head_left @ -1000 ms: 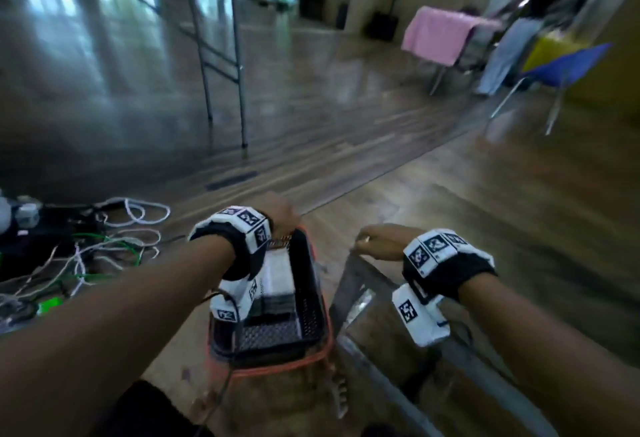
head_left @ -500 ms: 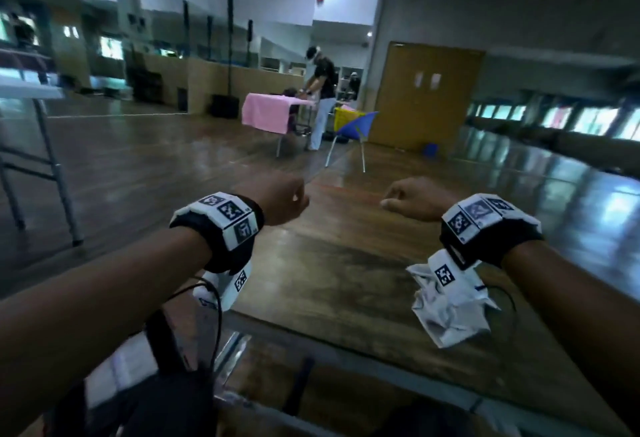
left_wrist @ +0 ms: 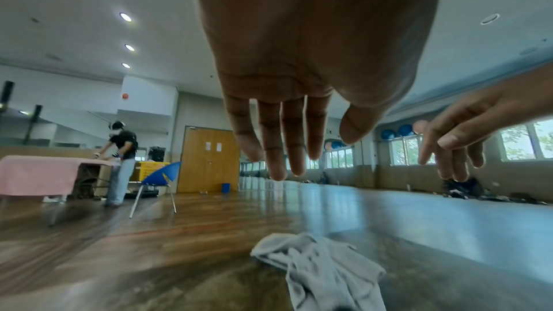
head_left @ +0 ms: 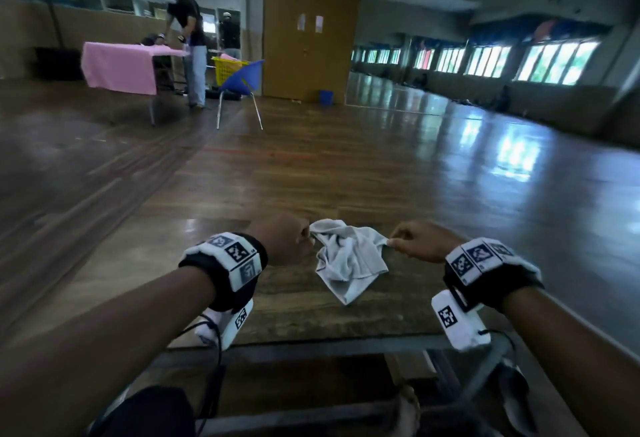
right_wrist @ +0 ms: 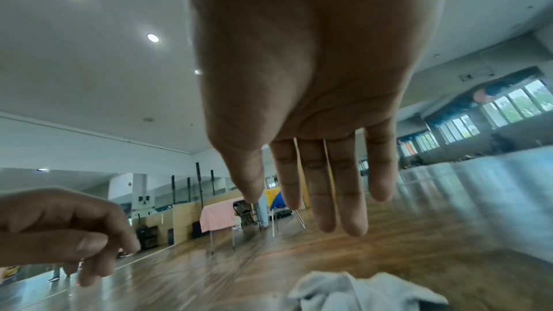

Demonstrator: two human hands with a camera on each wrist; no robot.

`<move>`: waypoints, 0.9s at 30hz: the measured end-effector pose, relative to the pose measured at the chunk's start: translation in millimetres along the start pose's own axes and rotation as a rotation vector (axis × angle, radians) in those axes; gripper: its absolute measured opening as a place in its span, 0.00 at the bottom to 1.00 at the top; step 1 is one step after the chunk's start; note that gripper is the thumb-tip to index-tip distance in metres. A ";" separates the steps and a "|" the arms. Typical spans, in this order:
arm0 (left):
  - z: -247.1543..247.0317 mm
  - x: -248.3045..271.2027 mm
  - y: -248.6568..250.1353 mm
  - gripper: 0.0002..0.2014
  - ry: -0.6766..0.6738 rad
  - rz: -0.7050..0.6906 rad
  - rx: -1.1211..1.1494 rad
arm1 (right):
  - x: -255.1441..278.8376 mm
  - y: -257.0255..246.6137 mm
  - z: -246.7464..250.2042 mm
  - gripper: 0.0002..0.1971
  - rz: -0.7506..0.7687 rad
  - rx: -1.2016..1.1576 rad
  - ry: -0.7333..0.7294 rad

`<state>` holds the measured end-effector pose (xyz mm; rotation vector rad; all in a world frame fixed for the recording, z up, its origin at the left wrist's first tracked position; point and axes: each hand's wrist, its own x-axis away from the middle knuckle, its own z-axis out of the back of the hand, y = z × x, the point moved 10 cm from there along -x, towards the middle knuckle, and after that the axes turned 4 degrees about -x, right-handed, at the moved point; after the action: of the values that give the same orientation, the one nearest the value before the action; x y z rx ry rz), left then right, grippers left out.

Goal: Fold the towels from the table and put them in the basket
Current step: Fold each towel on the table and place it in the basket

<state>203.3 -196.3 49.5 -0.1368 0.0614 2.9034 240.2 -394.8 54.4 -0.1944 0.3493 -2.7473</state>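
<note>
Towel (head_left: pixel 346 260) lay crumpled nr far edge of table (head_left: pixel 294 315). L hand (head_left: pixel 284 239), R hand (head_left: pixel 420 241) hung above it, fingers apart, empty. Risk: bunched layers grabbed together, giving a crooked fold.

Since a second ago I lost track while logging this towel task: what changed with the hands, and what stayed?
The hands moved from beside the basket, now out of view, to the crumpled towel on the table. The left hand is at its left edge, the right hand at its right. The wrist views show straight fingers holding nothing. The towel stays unfolded.
</note>
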 end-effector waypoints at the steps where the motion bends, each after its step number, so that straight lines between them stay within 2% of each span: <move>1: -20.2 -12.0 5.9 0.14 -0.057 -0.019 0.014 | -9.4 9.0 -14.1 0.16 -0.005 0.001 -0.010; 5: -100.0 -56.2 38.0 0.12 -0.199 -0.177 -0.007 | -51.1 49.9 -82.5 0.15 -0.063 -0.018 -0.097; 7: -130.6 -76.0 51.7 0.11 -0.196 -0.254 0.017 | -72.7 67.2 -114.0 0.16 -0.092 -0.023 -0.119; 9: -152.6 -94.2 56.9 0.15 -0.151 -0.289 -0.029 | -91.8 74.4 -140.1 0.17 -0.080 -0.040 -0.110; 11: -171.8 -109.8 54.7 0.18 -0.137 -0.278 -0.120 | -106.9 69.8 -162.0 0.20 -0.032 -0.085 -0.085; 14: -191.7 -121.4 38.5 0.09 -0.183 -0.165 -0.178 | -119.7 53.4 -187.1 0.23 0.064 -0.067 -0.062; 17: -197.8 -122.1 21.7 0.03 -0.159 -0.119 -0.179 | -123.7 46.6 -197.5 0.22 0.076 0.020 -0.047; 20: -186.5 -114.0 19.2 0.04 -0.079 -0.155 0.000 | -120.1 46.0 -195.9 0.18 0.030 0.029 -0.022; 23: -156.6 -100.5 24.4 0.05 0.018 -0.231 0.127 | -106.0 42.3 -178.5 0.13 0.017 0.015 0.062; 27: -104.4 -80.8 15.7 0.05 0.151 -0.241 0.222 | -79.4 37.7 -136.1 0.12 0.027 0.003 0.174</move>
<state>287.1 -235.7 -45.9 -0.3021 0.3654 2.6195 301.9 -370.1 -93.3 0.0500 0.3907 -2.7446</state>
